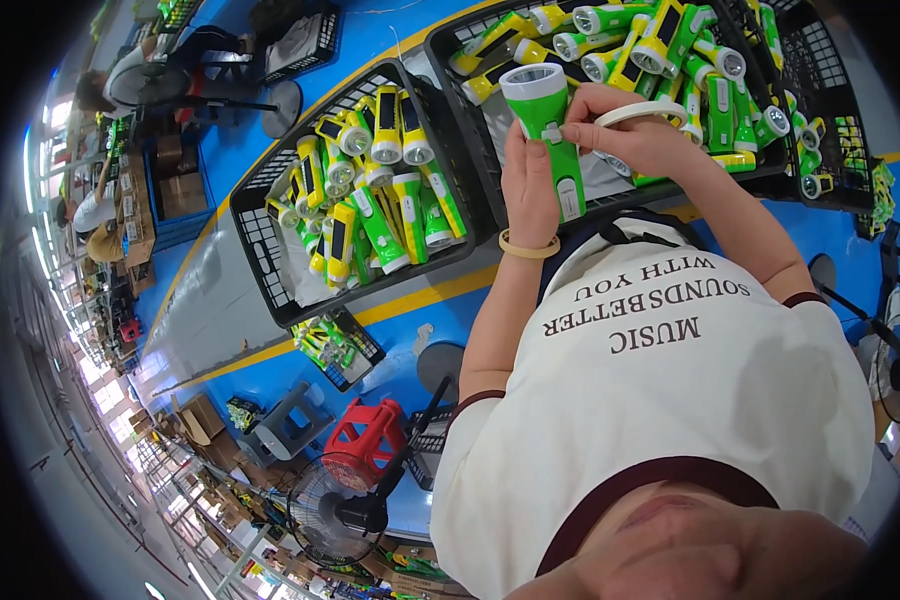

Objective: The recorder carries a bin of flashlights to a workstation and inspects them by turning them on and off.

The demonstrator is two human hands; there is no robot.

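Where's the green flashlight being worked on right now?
In the head view, upper middle: the green flashlight is held upright between the left hand and right hand, over the black crate of flashlights.

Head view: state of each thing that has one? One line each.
green flashlight: held upright, lens end up, off the crates
left hand: wrapped round the flashlight body
right hand: fingertips on the flashlight side, a white ring looped over its fingers
left black crate: partly filled with green and yellow flashlights lying flat
right black crate: heaped with the same flashlights
floor fan: blades not clear enough to tell if spinning
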